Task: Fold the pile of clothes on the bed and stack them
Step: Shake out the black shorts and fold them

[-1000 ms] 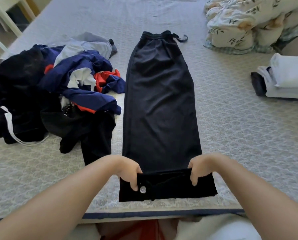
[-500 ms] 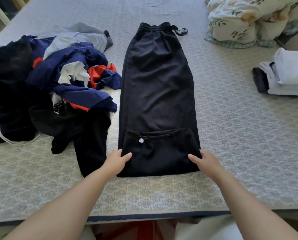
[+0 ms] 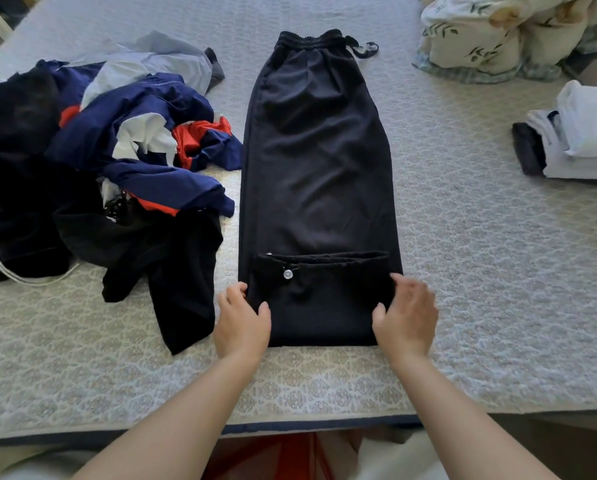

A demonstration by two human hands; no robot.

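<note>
A rolled floral duvet (image 3: 505, 32) lies at the far right of the patterned grey bedspread (image 3: 480, 271).
</note>
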